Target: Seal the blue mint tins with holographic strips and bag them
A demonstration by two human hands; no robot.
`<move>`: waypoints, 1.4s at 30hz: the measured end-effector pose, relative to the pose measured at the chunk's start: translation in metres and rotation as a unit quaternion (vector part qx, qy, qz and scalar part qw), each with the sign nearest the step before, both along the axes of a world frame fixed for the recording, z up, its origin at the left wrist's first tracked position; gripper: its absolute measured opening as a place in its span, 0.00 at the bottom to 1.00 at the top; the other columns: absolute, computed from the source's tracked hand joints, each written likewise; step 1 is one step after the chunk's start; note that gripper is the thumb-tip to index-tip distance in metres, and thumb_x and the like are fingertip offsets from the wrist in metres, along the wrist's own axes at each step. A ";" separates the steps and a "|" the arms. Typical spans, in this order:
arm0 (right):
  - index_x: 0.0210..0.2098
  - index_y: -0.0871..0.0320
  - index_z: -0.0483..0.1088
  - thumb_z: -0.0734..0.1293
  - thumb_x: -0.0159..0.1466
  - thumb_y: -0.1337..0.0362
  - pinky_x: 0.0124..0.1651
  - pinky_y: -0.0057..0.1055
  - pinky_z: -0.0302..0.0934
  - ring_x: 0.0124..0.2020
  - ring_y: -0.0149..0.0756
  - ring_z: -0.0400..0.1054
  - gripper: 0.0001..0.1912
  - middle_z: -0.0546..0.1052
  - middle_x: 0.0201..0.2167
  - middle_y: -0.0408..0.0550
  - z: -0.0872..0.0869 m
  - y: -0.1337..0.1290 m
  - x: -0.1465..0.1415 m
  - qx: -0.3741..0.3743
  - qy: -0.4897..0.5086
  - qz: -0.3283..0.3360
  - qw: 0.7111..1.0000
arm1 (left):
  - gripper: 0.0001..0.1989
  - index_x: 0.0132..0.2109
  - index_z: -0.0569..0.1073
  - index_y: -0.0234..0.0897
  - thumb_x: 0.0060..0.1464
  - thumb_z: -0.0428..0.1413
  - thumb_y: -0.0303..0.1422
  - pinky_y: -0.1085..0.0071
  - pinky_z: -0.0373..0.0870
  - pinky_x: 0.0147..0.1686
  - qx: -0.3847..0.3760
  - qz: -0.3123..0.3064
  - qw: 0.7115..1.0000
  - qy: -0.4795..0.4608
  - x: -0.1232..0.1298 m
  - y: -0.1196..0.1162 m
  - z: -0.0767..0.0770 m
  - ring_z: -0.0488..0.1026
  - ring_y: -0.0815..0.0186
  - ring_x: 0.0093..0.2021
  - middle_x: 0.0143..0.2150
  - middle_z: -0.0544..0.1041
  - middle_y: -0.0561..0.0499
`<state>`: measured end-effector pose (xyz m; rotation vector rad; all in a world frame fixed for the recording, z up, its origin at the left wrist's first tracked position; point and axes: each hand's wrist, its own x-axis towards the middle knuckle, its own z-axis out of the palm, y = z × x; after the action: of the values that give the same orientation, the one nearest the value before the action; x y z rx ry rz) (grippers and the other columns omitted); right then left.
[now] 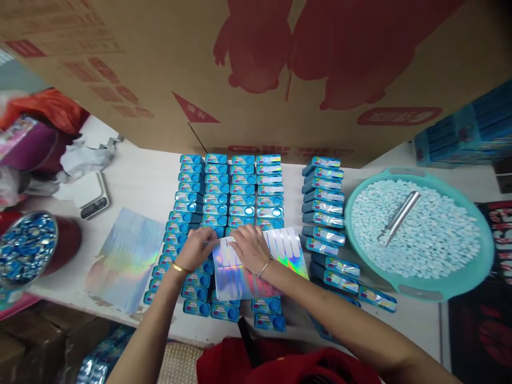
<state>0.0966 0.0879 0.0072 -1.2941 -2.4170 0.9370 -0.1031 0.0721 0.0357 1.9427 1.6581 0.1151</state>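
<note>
My left hand is closed at the upper left corner of a shiny holographic sheet, its thumb and fingers pressed together. My right hand lies over the sheet's upper part, fingers bent at the top edge beside my left hand; its fingertips are partly hidden. Pale strips show on the sheet to the right of that hand. Beneath and around the sheet stand rows of small blue tins. Some tins in the right columns carry shiny strips on top.
A teal basin of pale blue pieces holds a metal scoop at right. Another holographic sheet, a scale and a red pot are at left. A large cardboard box stands behind.
</note>
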 end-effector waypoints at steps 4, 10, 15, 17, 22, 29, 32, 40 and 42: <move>0.34 0.56 0.71 0.58 0.70 0.63 0.42 0.37 0.46 0.40 0.40 0.63 0.12 0.76 0.35 0.47 -0.005 0.004 -0.007 -0.038 -0.008 -0.027 0.999 | 0.09 0.38 0.73 0.39 0.61 0.49 0.35 0.64 0.59 0.39 0.064 -0.026 0.997 0.016 0.006 -0.005 -0.001 0.71 0.62 0.36 0.34 0.77 0.49; 0.31 0.56 0.70 0.59 0.69 0.64 0.41 0.36 0.45 0.39 0.39 0.64 0.12 0.77 0.34 0.46 -0.008 0.009 -0.012 -0.074 -0.021 -0.049 0.996 | 0.12 0.43 0.76 0.44 0.59 0.49 0.27 0.58 0.60 0.44 0.172 -0.064 0.980 0.082 0.009 -0.032 -0.010 0.71 0.58 0.45 0.47 0.77 0.45; 0.32 0.56 0.70 0.57 0.69 0.65 0.41 0.37 0.47 0.39 0.42 0.63 0.13 0.77 0.35 0.50 -0.017 0.005 -0.012 -0.048 -0.039 -0.044 0.997 | 0.06 0.40 0.73 0.41 0.58 0.52 0.30 0.59 0.62 0.45 0.188 -0.029 0.981 0.045 0.014 -0.071 0.004 0.71 0.58 0.47 0.48 0.77 0.45; 0.32 0.57 0.71 0.57 0.69 0.66 0.42 0.38 0.48 0.40 0.43 0.63 0.13 0.76 0.36 0.52 -0.020 0.002 -0.012 -0.038 -0.042 -0.039 0.998 | 0.00 0.36 0.71 0.41 0.57 0.56 0.31 0.61 0.63 0.44 0.207 0.034 0.978 -0.007 0.017 -0.082 0.022 0.73 0.61 0.43 0.42 0.78 0.48; 0.43 0.57 0.71 0.56 0.70 0.56 0.49 0.40 0.52 0.47 0.44 0.63 0.16 0.75 0.43 0.54 -0.010 -0.009 -0.001 -0.031 0.091 -0.058 0.994 | 0.08 0.33 0.68 0.39 0.52 0.60 0.33 0.68 0.67 0.40 0.231 0.359 0.878 -0.218 0.031 -0.075 0.060 0.72 0.67 0.35 0.32 0.73 0.53; 0.36 0.55 0.70 0.60 0.66 0.46 0.49 0.37 0.58 0.42 0.39 0.66 0.19 0.74 0.36 0.47 0.030 -0.014 0.024 -0.169 0.327 -0.172 0.914 | 0.14 0.30 0.69 0.37 0.43 0.65 0.37 0.72 0.69 0.35 0.102 0.476 0.775 -0.403 0.072 -0.019 0.044 0.72 0.69 0.31 0.28 0.73 0.54; 0.28 0.56 0.67 0.62 0.64 0.49 0.41 0.31 0.59 0.33 0.34 0.64 0.17 0.69 0.26 0.42 0.026 0.000 0.037 -0.217 0.353 -0.262 0.871 | 0.14 0.28 0.68 0.37 0.41 0.66 0.37 0.73 0.67 0.33 0.050 0.476 0.760 -0.440 0.092 0.003 0.034 0.70 0.70 0.28 0.25 0.72 0.55; 0.32 0.58 0.70 0.64 0.59 0.42 0.36 0.29 0.59 0.31 0.32 0.63 0.23 0.71 0.27 0.43 0.015 0.052 0.083 -0.220 0.384 -0.360 0.822 | 0.13 0.27 0.69 0.36 0.39 0.66 0.35 0.75 0.64 0.33 0.033 0.453 0.741 -0.495 0.140 0.063 0.015 0.66 0.73 0.27 0.24 0.69 0.57; 0.27 0.57 0.68 0.67 0.57 0.44 0.34 0.28 0.58 0.28 0.31 0.61 0.21 0.68 0.24 0.41 0.008 0.062 0.089 -0.215 0.395 -0.361 0.817 | 0.13 0.26 0.69 0.36 0.38 0.66 0.35 0.76 0.63 0.31 0.028 0.450 0.744 -0.493 0.148 0.076 0.004 0.65 0.73 0.26 0.23 0.69 0.57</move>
<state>0.1860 0.1498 0.0155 -1.3879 -0.9873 1.4141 0.0445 0.1478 0.0401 0.6080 1.5756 1.3125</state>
